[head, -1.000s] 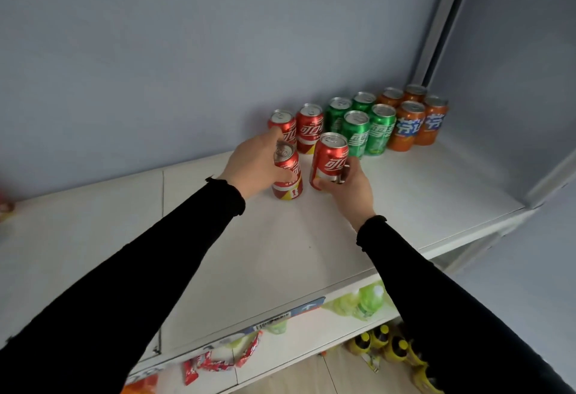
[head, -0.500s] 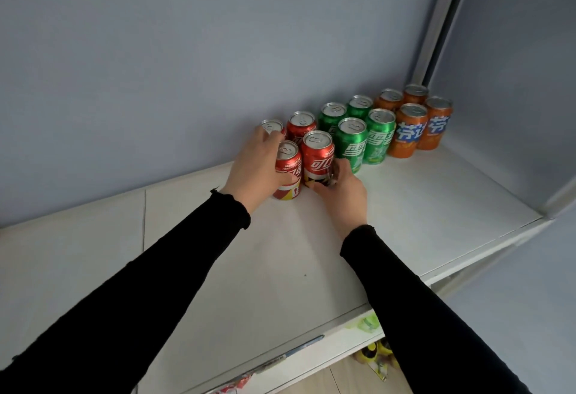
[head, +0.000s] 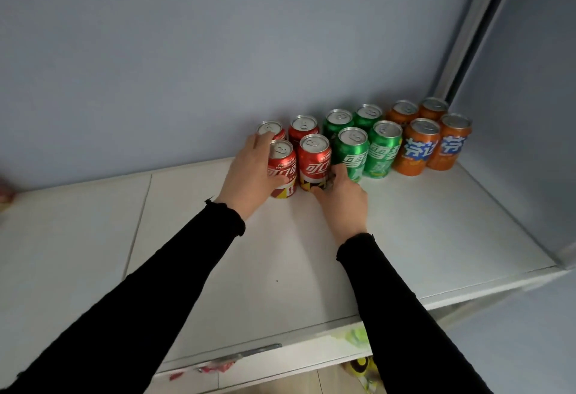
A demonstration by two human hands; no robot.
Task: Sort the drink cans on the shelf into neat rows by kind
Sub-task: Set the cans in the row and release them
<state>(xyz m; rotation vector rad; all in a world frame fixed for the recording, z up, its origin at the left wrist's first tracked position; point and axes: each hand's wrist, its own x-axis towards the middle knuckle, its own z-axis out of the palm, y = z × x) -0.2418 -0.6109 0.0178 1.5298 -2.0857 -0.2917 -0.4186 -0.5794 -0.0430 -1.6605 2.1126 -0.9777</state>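
Note:
Cans stand in two rows at the back of the white shelf point(head: 405, 238), against the wall. Red cans are at the left, green cans point(head: 384, 150) in the middle, orange cans point(head: 420, 147) at the right. My left hand point(head: 249, 172) wraps the left side of the front left red can point(head: 282, 166), fingertips reaching the back red can point(head: 270, 128). My right hand point(head: 341, 197) rests low on the shelf, its fingers at the base of the front right red can point(head: 314, 160), beside the nearest green can point(head: 350, 152).
A grey wall rises behind the cans and a metal upright point(head: 464, 35) with a side panel closes the right end. The shelf's front edge point(head: 311, 331) runs below my arms, with coloured goods on a lower shelf point(head: 358, 337).
Both hands have pushed the two front red cans back and right, so they now stand close in front of the back red cans and beside the green ones.

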